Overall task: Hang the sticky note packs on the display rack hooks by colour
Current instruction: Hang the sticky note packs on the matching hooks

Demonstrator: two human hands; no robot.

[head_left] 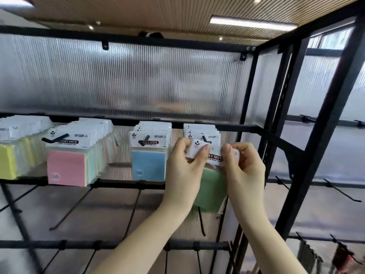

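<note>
Grip: both hands pinch the white header card of the green pack, the left hand at the card's left end and the right hand at its right end, thumbs on the front face and fingers curled behind.
Held pack: right of centre in the frame, tilted, its green block hanging below the hands; the card sits just below and in front of the rightmost hook, not yet threaded on it as far as I can tell.
Target hook: it already carries a row of packs; only their white headers show, so their colour cannot be told.
Neighbours: blue packs hang just left of the hands, pink-fronted packs further left, yellow packs at the left edge.
Display rack: the black display rack has bare hooks in the lower rows, at lower left and lower right.
Progress: I judge the job well along, four hooks in the upper row being loaded.
Left to do: the green pack still needs its hole slid onto the hook; whether more packs wait cannot be seen.
</note>
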